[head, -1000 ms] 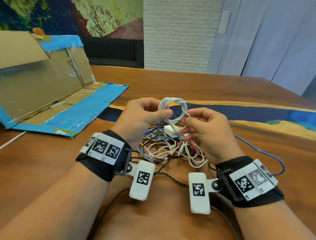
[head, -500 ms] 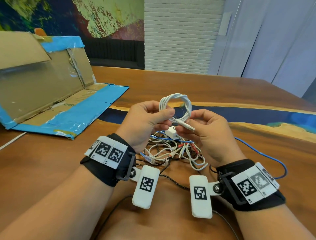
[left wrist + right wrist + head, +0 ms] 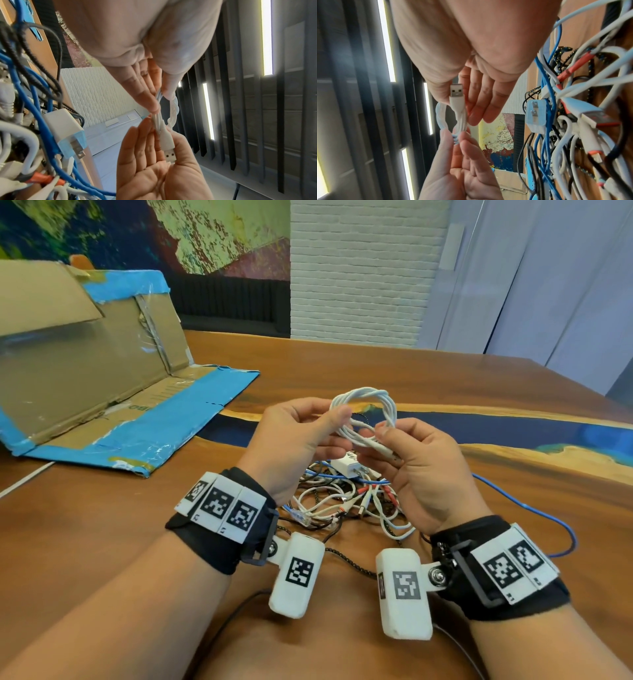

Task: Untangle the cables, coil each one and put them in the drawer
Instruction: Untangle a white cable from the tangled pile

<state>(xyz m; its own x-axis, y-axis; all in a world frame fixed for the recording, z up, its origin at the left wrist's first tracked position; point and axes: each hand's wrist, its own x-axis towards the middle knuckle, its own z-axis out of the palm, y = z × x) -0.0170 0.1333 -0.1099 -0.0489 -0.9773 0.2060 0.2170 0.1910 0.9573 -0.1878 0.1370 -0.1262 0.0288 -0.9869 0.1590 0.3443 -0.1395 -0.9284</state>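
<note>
A white USB cable (image 3: 363, 405) is wound into a small coil and held above the table. My left hand (image 3: 337, 426) pinches the coil's left side between thumb and fingers, which shows in the left wrist view too (image 3: 157, 106). My right hand (image 3: 380, 440) holds the cable's loose end, and its USB plug (image 3: 456, 92) lies between thumb and fingers. That plug (image 3: 169, 155) crosses the right palm. Under both hands lies the tangle (image 3: 346, 505) of white, black and blue cables with red-tipped plugs.
A white wall charger (image 3: 346, 467) sits on top of the tangle. A blue cable (image 3: 534, 515) loops out to the right on the wooden table (image 3: 376, 364). An open cardboard box (image 3: 85, 364) with blue tape lies at the far left.
The coil has come up a little off the tangle. The white cable's plug end has come out of the pile and now lies in my right hand.
</note>
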